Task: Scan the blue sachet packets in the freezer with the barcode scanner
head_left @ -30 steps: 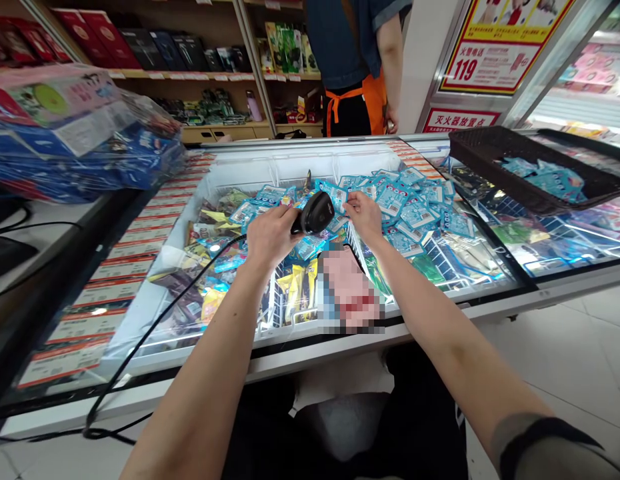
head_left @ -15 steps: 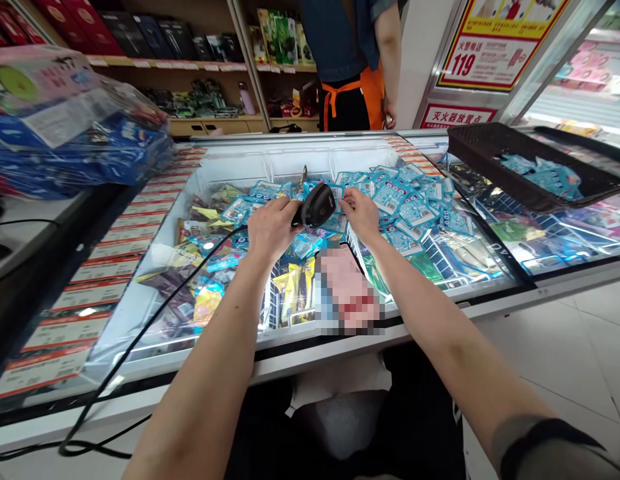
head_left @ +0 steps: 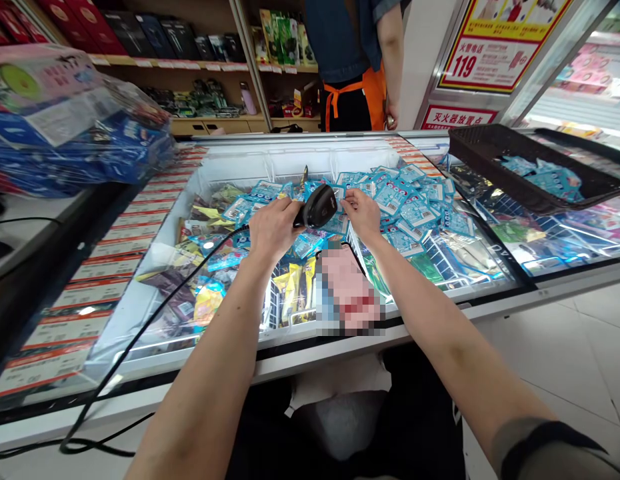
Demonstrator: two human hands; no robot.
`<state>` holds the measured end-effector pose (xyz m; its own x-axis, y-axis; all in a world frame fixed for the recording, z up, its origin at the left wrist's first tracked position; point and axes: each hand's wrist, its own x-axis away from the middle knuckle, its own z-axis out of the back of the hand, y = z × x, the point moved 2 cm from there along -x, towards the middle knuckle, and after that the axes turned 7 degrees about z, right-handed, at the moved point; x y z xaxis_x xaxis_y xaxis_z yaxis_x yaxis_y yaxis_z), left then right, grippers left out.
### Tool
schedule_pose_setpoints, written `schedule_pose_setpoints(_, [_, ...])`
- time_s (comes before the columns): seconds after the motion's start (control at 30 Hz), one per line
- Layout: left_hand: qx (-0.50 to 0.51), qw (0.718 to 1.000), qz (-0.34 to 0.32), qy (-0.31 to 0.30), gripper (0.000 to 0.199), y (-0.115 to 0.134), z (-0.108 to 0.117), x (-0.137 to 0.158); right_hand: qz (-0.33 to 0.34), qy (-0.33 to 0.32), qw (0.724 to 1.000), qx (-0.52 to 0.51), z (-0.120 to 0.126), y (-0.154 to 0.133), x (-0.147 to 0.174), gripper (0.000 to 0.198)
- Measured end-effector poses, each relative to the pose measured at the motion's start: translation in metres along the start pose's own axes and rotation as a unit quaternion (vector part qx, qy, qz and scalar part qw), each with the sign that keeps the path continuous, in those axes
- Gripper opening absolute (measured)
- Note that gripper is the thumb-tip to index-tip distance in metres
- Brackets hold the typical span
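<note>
My left hand (head_left: 273, 229) is wrapped round the handle of a black corded barcode scanner (head_left: 321, 207), whose head points right, toward my right hand. With fingers pinched, my right hand (head_left: 361, 212) grips the edge of a small blue packet (head_left: 339, 195) just beyond the scanner head. Many similar blue packets (head_left: 390, 198) lie spread over the freezer's glass top to the right. The scanner's black cable (head_left: 155, 317) trails down to the lower left. A pink, pixelated flat object (head_left: 347, 283) lies on the glass between my forearms.
Beneath the glass of the chest freezer (head_left: 295, 159) are yellow and other wrapped goods. A dark basket (head_left: 523, 167) holding blue packets stands at the right. Plastic-wrapped packages (head_left: 70, 127) sit at the left. Across the freezer stands a person (head_left: 353, 67) in an orange apron.
Almost nothing differs. Both hands keep their hold on the scanner and the packet, and the view has shifted very slightly.
</note>
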<state>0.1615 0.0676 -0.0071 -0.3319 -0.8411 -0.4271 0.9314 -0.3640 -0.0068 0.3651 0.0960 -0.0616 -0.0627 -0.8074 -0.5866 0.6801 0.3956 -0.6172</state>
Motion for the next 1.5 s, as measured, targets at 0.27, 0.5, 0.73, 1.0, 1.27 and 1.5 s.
schedule_pose_setpoints(0.27, [0.005,1.0,-0.011,-0.007,0.039,0.0,0.004,0.003,-0.013,0.069,0.997,0.035,0.006,0.002,-0.001,0.041])
schedule_pose_setpoints(0.5, [0.006,1.0,-0.013,0.011,0.037,0.002,0.013,0.008,-0.01,0.082,0.996,0.023,0.007,0.001,0.0,0.041])
schedule_pose_setpoints(0.73, [0.005,1.0,-0.02,0.017,0.037,0.006,0.015,0.009,-0.028,0.069,0.997,0.021,0.007,0.001,0.0,0.041])
schedule_pose_setpoints(1.0, [0.013,0.999,-0.026,0.019,0.037,0.005,0.013,0.008,-0.025,0.076,0.997,0.021,0.006,0.004,0.0,0.038])
schedule_pose_setpoints(1.27, [0.02,0.999,-0.029,0.021,0.038,0.001,0.012,0.01,-0.013,0.079,0.997,0.016,0.007,0.002,0.0,0.039])
schedule_pose_setpoints(1.5, [-0.007,0.999,-0.035,0.021,0.036,-0.034,0.018,0.018,-0.014,0.125,0.992,0.004,0.011,0.001,0.001,0.04])
